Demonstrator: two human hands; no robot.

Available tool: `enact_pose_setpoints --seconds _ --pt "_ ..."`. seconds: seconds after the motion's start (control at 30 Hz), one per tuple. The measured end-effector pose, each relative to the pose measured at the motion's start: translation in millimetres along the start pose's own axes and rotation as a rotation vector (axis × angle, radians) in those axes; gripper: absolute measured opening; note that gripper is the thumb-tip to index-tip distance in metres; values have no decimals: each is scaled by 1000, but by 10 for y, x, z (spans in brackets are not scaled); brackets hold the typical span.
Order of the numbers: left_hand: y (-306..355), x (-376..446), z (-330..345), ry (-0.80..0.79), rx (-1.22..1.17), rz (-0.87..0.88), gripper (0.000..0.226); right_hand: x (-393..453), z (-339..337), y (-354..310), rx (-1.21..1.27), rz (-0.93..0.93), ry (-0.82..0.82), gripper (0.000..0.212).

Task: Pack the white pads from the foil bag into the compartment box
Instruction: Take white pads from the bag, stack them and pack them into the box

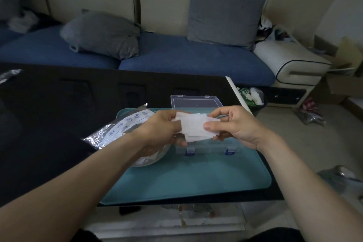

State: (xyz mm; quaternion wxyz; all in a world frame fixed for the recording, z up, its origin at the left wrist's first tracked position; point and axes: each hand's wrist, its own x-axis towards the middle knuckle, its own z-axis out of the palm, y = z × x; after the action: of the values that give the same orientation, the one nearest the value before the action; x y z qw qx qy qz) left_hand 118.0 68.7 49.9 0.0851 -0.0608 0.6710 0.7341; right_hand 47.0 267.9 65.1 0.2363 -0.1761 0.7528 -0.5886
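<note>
A fanned stack of white pads (194,126) is held between both hands above the clear compartment box (208,148). My left hand (159,129) grips the stack's left end with curled fingers. My right hand (235,124) pinches its right end between thumb and fingers. The box stands open on the teal mat (186,179), its lid (194,102) lying back behind it and its blue latches facing me. The hands and pads hide most of its compartments. The silver foil bag (117,129) lies on the mat to the left, partly under my left forearm.
The mat lies on a dark table (59,104) whose right edge runs just past the box. A second scrap of foil (9,75) sits at the far left. A blue sofa with grey cushions (102,33) stands behind the table. Bags and cartons clutter the floor on the right.
</note>
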Motion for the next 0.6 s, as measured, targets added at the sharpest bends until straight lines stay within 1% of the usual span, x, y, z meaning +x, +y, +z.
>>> enact_pose_setpoints --seconds 0.13,0.23,0.3,0.43,0.6 --pt "26 -25 21 -22 -59 -24 25 49 85 50 -18 -37 86 16" --pt "65 -36 42 -66 -177 -88 38 61 103 41 5 -49 141 15" --pt "76 -44 44 -105 -239 -116 42 60 107 28 -5 -54 149 17" --pt "21 -37 38 -84 -233 -81 33 57 154 39 -97 -77 128 18" --pt "-7 -18 47 -45 -206 -58 28 39 96 9 -54 -73 155 11"
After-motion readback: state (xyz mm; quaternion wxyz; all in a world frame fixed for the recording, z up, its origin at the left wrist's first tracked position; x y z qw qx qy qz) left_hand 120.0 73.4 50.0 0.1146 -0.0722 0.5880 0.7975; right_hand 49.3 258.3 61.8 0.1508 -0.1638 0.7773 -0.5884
